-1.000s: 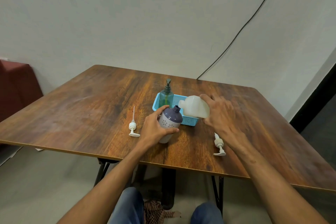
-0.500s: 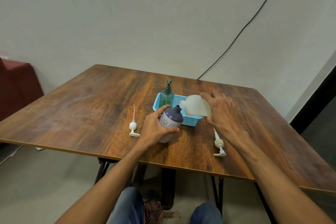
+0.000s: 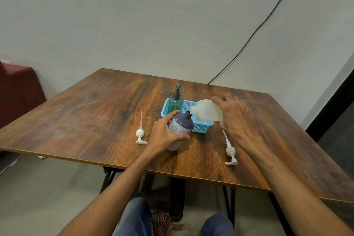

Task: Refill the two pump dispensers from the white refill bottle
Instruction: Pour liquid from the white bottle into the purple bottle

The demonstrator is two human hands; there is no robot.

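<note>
The white refill bottle (image 3: 206, 112) is tipped on its side in the right hand (image 3: 234, 119), whose fingers curl round its base, and its neck sits just above the open mouth of the purple dispenser (image 3: 181, 129). The left hand (image 3: 164, 136) grips that dispenser, which leans toward the bottle on the wooden table (image 3: 86, 117). Behind them a green pump bottle (image 3: 175, 101) stands in a blue basket (image 3: 201, 129), and two loose white pumps lie on the table, one (image 3: 140, 134) left of the hands and one (image 3: 230, 152) to the right.
</note>
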